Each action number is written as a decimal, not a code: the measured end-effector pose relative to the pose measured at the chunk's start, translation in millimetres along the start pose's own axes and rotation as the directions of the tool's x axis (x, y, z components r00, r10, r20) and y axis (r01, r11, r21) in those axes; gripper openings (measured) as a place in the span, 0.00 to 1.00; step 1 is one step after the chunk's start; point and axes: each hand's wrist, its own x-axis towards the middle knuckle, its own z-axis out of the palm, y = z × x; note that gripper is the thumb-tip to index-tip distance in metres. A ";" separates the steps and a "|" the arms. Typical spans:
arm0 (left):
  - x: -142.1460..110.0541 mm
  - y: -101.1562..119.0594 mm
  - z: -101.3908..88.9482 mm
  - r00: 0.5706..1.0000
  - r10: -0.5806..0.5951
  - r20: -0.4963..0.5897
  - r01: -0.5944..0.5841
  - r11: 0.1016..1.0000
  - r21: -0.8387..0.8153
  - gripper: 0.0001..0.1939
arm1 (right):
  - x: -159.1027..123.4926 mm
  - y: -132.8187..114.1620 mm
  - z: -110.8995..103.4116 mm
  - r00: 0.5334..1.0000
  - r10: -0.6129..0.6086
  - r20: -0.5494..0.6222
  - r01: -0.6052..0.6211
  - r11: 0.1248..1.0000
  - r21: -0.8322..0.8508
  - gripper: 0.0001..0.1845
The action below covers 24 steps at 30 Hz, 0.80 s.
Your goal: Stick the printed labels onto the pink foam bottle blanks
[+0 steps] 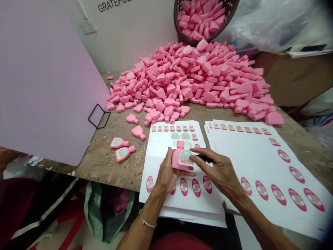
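My left hand [166, 175] is closed around a small pink bottle [179, 158], holding it over a white sticker sheet [161, 149]. A green-and-pink label [185, 159] sits on the bottle's front. My right hand [218, 170] presses its fingertips on that label and also grips a thin dark tool [205, 159] between the fingers. Two labelled pink bottles [121, 148] lie on the table to the left.
A big heap of bare pink bottles [192, 80] fills the back of the table, under a tipped brown basket [203, 17]. A second stack of sticker sheets [260, 156] lies to the right. A pink board [44, 80] leans at left. A green bag [109, 211] hangs below the table edge.
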 end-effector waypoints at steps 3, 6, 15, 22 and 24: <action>-5.5 4.0 5.4 0.999 0.002 0.032 -0.002 1.000 -0.022 0.27 | -0.9 -4.6 5.7 0.998 -0.053 0.023 0.053 0.999 0.009 0.13; -8.2 5.4 7.1 0.998 0.010 0.057 -0.007 0.999 -0.038 0.27 | 0.2 -5.3 6.9 0.998 -0.066 0.023 0.066 0.998 0.012 0.11; -9.6 7.3 7.9 0.997 0.028 0.068 -0.026 0.999 -0.041 0.28 | -3.2 -7.7 10.0 0.997 -0.081 0.012 0.081 0.996 -0.026 0.11; -9.5 7.5 4.8 0.995 0.048 0.088 -0.046 0.999 -0.017 0.29 | -2.6 -7.4 11.3 0.994 -0.112 0.004 0.112 0.992 -0.056 0.11; -9.7 8.2 4.2 0.994 0.044 0.097 -0.042 0.999 -0.015 0.29 | -2.6 -7.4 11.5 0.994 -0.109 0.005 0.110 0.992 -0.060 0.11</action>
